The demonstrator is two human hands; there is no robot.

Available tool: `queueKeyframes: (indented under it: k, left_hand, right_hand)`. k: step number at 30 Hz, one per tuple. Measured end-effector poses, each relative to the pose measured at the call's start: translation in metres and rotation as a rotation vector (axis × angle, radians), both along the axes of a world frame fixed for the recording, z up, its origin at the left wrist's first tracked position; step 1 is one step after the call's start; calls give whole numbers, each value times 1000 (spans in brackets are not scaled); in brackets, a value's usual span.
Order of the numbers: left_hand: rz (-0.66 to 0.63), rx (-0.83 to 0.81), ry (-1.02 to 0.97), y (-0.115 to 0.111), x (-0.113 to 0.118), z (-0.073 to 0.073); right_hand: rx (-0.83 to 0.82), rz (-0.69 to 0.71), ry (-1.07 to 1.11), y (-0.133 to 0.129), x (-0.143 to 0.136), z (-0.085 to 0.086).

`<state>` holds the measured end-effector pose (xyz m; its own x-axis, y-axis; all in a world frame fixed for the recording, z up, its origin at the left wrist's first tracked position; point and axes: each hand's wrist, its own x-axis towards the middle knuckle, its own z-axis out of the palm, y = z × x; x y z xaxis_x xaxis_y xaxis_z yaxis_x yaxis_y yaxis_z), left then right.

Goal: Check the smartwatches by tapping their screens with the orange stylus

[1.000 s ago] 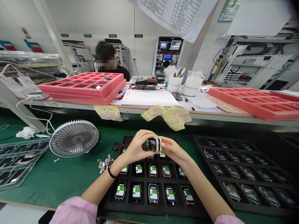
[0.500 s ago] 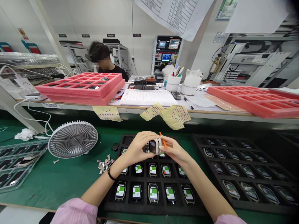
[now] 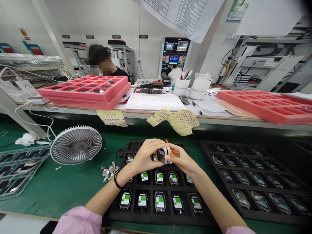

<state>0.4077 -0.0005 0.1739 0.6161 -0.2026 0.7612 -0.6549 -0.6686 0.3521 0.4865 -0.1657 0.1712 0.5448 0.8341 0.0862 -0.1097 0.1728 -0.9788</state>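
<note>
"What stands at left?"
"A round fan (image 3: 77, 146) on the green worktop (image 3: 65, 191), scattered small pieces (image 3: 109, 172) to its right."
"And at centre?"
"A left hand (image 3: 144, 156), fingers pinching a smartwatch (image 3: 161, 155) above a black tray (image 3: 151, 199) of lit watches (image 3: 160, 202); beside it, a right hand (image 3: 184, 161), fingers pinching an orange tool (image 3: 171, 153) next to the smartwatch."
"At right?"
"A second tray (image 3: 263, 218), holding more watches (image 3: 240, 199) in its compartments."

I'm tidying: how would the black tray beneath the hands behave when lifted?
The black, rectangular, foamlike tray may flex: its walls look spongy. Rectangular watches with green-white screens likely add weight, and might spill from open compartments if tilted.
</note>
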Motion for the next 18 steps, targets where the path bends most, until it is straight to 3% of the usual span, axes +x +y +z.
queueKeyframes:
  k: [3,8,11,18]
  left_hand:
    - [9,-13,-3,2,-1,4]
    - [23,-133,107,5,-6,11]
    - [13,-182,134,4,-7,12]
    - [-4,-184,116,1,-8,12]
  right_hand:
    - [15,-107,-94,-4,4,5]
    - [291,-623,-397,-24,1,19]
    - [408,-602,-494,-34,-12,27]
    - [373,-616,-567,-32,-27,29]
